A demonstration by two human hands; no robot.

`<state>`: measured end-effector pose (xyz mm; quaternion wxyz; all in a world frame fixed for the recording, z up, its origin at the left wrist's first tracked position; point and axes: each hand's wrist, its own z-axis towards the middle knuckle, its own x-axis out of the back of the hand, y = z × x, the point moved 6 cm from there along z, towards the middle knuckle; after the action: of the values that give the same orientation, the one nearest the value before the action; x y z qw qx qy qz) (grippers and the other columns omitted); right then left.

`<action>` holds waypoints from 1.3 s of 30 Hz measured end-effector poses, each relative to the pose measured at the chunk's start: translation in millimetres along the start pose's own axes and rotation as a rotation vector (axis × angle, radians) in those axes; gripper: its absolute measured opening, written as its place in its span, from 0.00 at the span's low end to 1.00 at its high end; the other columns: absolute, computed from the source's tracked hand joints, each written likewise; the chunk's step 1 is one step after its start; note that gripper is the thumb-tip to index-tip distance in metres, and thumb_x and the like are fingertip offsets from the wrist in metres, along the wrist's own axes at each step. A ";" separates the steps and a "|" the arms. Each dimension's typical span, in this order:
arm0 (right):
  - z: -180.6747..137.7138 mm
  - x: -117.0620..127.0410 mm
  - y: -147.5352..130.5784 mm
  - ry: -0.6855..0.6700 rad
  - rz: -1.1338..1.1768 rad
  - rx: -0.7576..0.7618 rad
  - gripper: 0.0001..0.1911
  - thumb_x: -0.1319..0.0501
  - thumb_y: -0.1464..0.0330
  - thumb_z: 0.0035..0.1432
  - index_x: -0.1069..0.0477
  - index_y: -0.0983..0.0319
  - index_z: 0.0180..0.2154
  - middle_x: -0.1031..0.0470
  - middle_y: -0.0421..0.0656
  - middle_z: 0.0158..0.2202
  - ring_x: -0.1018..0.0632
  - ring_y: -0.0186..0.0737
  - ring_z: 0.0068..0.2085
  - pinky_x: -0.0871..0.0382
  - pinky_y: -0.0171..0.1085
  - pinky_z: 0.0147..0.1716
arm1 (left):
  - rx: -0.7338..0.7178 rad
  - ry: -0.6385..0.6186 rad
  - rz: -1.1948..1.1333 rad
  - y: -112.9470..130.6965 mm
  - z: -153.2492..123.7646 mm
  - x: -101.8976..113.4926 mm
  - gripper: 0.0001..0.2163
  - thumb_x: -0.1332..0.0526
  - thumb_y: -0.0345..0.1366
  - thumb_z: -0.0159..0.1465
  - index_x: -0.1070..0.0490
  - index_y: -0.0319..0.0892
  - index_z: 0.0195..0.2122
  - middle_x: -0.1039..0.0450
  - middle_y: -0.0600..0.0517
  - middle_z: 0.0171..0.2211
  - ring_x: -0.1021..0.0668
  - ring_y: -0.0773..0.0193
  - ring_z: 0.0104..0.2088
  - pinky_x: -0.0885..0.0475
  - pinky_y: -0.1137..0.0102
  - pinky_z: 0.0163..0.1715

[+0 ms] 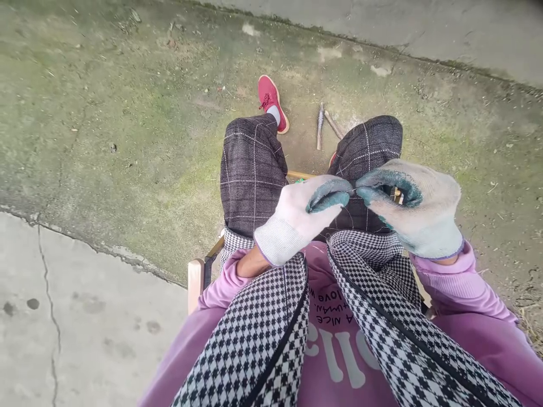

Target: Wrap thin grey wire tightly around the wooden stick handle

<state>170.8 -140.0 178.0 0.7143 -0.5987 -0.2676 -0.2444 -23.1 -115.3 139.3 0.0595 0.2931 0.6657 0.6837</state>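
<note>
My left hand [305, 212] is in a white knitted glove with a green-grey coated palm, its thumb and fingers pinched together. Facing it, my right hand [416, 206] wears a matching glove and is pinched too, with a gap inside the curl of its fingers. The two sets of fingertips almost meet above my lap. Between them runs a very thin strand [353, 190], and a fine loop hangs below the left fingertips. Whether it is wire or thread I cannot tell. Under the hands, a yellow bar [297, 174] and a bit of green partly show between my knees.
On the ground past my knees lies a hammer [320, 129] with a wooden handle. My red shoe [268, 96] rests on the mossy concrete. A wooden chair part [195, 282] stands by my left side. Cracked paving [97, 316] begins at lower left.
</note>
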 end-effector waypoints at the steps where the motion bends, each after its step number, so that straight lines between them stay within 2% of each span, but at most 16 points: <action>1: 0.0 -0.2 1.3 0.002 0.008 -0.013 0.03 0.29 0.63 0.69 0.14 0.51 0.41 0.12 0.41 0.39 0.12 0.49 0.40 0.15 0.50 0.44 | 0.008 -0.012 -0.050 1.4 0.5 1.7 0.11 0.34 0.30 0.72 0.13 0.41 0.52 0.10 0.49 0.46 0.10 0.60 0.47 0.13 0.67 0.54; 5: 0.5 -0.5 2.0 0.000 0.034 0.003 0.03 0.29 0.63 0.69 0.14 0.51 0.42 0.12 0.41 0.41 0.12 0.48 0.41 0.14 0.49 0.46 | 0.005 -0.036 -0.151 4.4 2.6 6.2 0.08 0.33 0.31 0.71 0.12 0.41 0.47 0.10 0.50 0.42 0.11 0.61 0.42 0.13 0.68 0.48; 9: 1.0 1.7 -2.6 0.015 0.034 0.047 0.03 0.29 0.66 0.69 0.15 0.51 0.41 0.12 0.41 0.40 0.13 0.47 0.40 0.15 0.47 0.44 | -0.040 0.007 -0.091 1.3 3.6 7.1 0.06 0.31 0.32 0.69 0.13 0.41 0.44 0.11 0.50 0.41 0.12 0.62 0.40 0.14 0.69 0.45; 12: 0.5 3.6 -8.7 0.041 -0.002 0.090 0.03 0.29 0.68 0.69 0.16 0.52 0.40 0.13 0.40 0.40 0.12 0.46 0.40 0.18 0.45 0.41 | -0.103 0.043 0.042 1.6 1.4 4.5 0.06 0.30 0.35 0.69 0.13 0.42 0.44 0.11 0.51 0.39 0.12 0.63 0.38 0.16 0.70 0.44; 17: -3.4 1.1 -15.8 0.055 -0.117 0.137 0.04 0.31 0.66 0.69 0.15 0.54 0.42 0.13 0.41 0.40 0.13 0.45 0.38 0.19 0.42 0.38 | -0.273 0.178 0.378 8.2 -2.6 -0.4 0.09 0.31 0.42 0.74 0.15 0.44 0.43 0.15 0.52 0.33 0.14 0.63 0.33 0.19 0.69 0.38; 19: -6.3 0.0 -18.7 0.073 -0.167 0.170 0.04 0.31 0.66 0.68 0.15 0.55 0.42 0.13 0.42 0.39 0.13 0.45 0.37 0.20 0.41 0.36 | -0.365 0.240 0.430 12.0 -4.3 -1.1 0.11 0.34 0.44 0.76 0.16 0.43 0.42 0.16 0.53 0.31 0.15 0.63 0.31 0.21 0.69 0.35; 22: -10.0 -3.9 -17.0 0.049 -0.234 0.139 0.05 0.30 0.66 0.68 0.14 0.55 0.43 0.12 0.45 0.40 0.13 0.48 0.37 0.19 0.45 0.35 | -0.409 0.306 0.432 13.1 -6.5 0.5 0.11 0.35 0.43 0.77 0.16 0.43 0.43 0.15 0.51 0.33 0.13 0.63 0.33 0.20 0.69 0.36; 24: -12.0 -5.5 -15.1 0.052 -0.218 0.138 0.04 0.30 0.67 0.67 0.15 0.54 0.43 0.12 0.45 0.39 0.13 0.50 0.37 0.18 0.46 0.36 | -0.380 0.313 0.416 11.1 -7.6 1.5 0.10 0.33 0.42 0.76 0.15 0.43 0.45 0.13 0.51 0.36 0.11 0.62 0.37 0.18 0.69 0.41; 26: -13.4 -3.9 -12.0 0.114 -0.125 0.152 0.05 0.29 0.67 0.66 0.15 0.53 0.43 0.12 0.41 0.38 0.12 0.47 0.36 0.17 0.45 0.36 | -0.338 0.289 0.387 8.5 -8.7 1.4 0.10 0.32 0.42 0.74 0.14 0.43 0.47 0.12 0.50 0.38 0.11 0.62 0.40 0.16 0.68 0.45; 28: -13.6 -4.0 -3.3 0.151 -0.010 0.103 0.07 0.30 0.69 0.65 0.16 0.52 0.44 0.12 0.38 0.38 0.12 0.45 0.36 0.16 0.42 0.38 | -0.284 0.247 0.339 5.7 -9.5 0.7 0.11 0.30 0.43 0.72 0.13 0.43 0.49 0.11 0.49 0.39 0.10 0.61 0.40 0.15 0.67 0.47; 33: -12.5 -12.5 19.7 0.062 0.061 -0.110 0.09 0.32 0.69 0.63 0.16 0.51 0.44 0.12 0.38 0.40 0.13 0.46 0.39 0.14 0.44 0.41 | -0.164 0.137 0.155 1.3 -10.8 -2.3 0.11 0.27 0.42 0.68 0.12 0.43 0.47 0.10 0.48 0.40 0.11 0.60 0.39 0.14 0.65 0.48; 36: -10.2 -11.6 25.4 0.029 0.035 -0.168 0.08 0.32 0.67 0.63 0.16 0.51 0.44 0.12 0.40 0.39 0.12 0.47 0.40 0.13 0.45 0.42 | -0.072 0.113 0.057 -3.9 -10.6 -1.4 0.09 0.26 0.39 0.67 0.12 0.43 0.46 0.10 0.48 0.41 0.11 0.60 0.40 0.13 0.66 0.49; 39: -7.6 -9.0 31.2 0.018 0.005 -0.182 0.07 0.31 0.64 0.64 0.15 0.53 0.43 0.12 0.40 0.38 0.12 0.47 0.39 0.14 0.46 0.42 | 0.018 0.053 -0.004 -12.8 -7.1 -0.1 0.08 0.29 0.34 0.68 0.12 0.42 0.46 0.09 0.49 0.43 0.11 0.61 0.42 0.14 0.67 0.49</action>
<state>185.8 -142.1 148.3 0.6598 -0.6596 -0.2362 -0.2715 -30.3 -120.1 127.6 0.0405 0.2743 0.6737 0.6850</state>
